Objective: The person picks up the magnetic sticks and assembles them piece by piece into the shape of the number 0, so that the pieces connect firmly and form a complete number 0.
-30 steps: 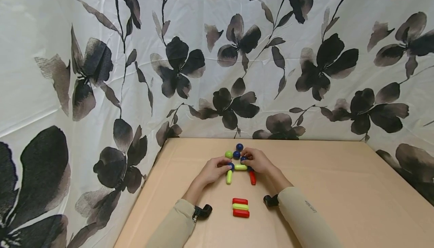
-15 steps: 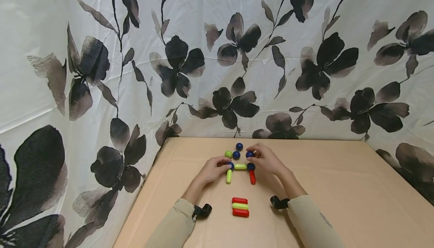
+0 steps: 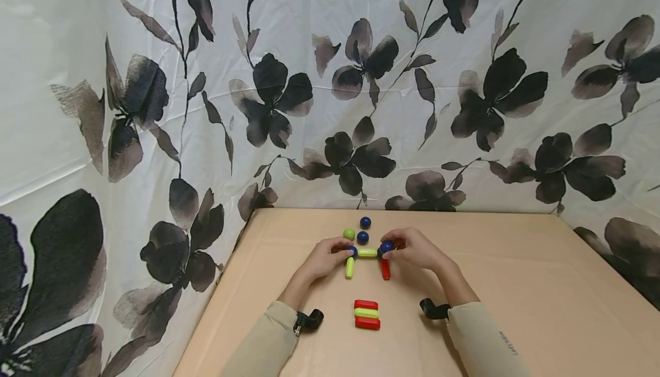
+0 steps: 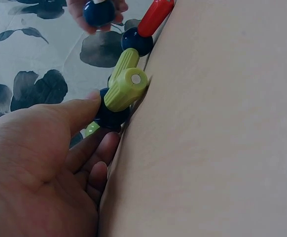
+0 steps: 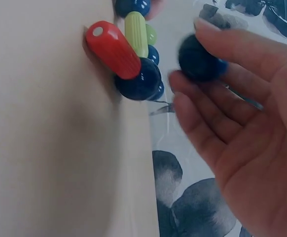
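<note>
My left hand (image 3: 328, 255) pinches a blue ball (image 4: 112, 116) between thumb and fingers at the left corner of a small build lying on the table. From that ball a yellow-green rod (image 3: 368, 253) runs across to a second blue ball (image 5: 137, 79), and another yellow-green rod (image 3: 349, 268) points toward me. A red rod (image 3: 386, 270) extends from the second ball toward me. My right hand (image 3: 416, 248) holds a loose blue ball (image 5: 201, 58) in its fingertips, apart from the build in the right wrist view and overlapping its right corner in the head view.
Behind the build are a green ball (image 3: 349, 234) and two loose blue balls, one nearer (image 3: 363, 238) and one farther back (image 3: 365, 222). Closer to me, two red rods and a yellow-green rod (image 3: 366, 313) lie side by side. Flowered cloth (image 3: 289, 182) hangs behind the table (image 3: 515, 285).
My right hand has carried its blue ball rightward from the middle, then toward me to the build's right corner. My left hand stays on its ball.
</note>
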{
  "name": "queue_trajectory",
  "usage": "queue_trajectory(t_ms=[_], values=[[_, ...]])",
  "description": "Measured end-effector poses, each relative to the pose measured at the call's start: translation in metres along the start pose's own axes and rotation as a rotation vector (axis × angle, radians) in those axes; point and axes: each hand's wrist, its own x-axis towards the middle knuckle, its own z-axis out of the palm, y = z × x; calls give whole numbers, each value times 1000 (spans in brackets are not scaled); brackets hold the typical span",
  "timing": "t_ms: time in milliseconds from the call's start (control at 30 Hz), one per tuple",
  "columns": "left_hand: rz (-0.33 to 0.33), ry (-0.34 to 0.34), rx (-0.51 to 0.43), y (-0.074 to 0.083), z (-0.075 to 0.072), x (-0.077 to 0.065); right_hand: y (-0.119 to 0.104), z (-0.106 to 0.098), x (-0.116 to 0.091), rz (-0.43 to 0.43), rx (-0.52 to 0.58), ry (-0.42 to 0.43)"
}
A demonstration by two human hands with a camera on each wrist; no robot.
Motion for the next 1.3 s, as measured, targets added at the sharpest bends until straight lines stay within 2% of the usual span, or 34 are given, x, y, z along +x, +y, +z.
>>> queue_trajectory(t_ms=[167, 333, 667, 800, 1100, 1300], values=[[9, 10, -1, 1, 0, 0, 4, -4, -3, -38, -2, -134], [7, 11, -7, 1, 0, 0, 4, -4, -6, -53, 25, -230], [-17, 11, 11, 1, -1, 1, 11, 5, -3, -83, 104, -479], [-7, 14, 7, 2, -2, 4, 9, 9, -2, -80, 108, -500], [-12, 14, 10, 2, 1, 4, 5, 12, -2, -64, 24, -484], [-6, 17, 13, 1, 4, 4, 6, 10, -3, -55, 21, -484]])
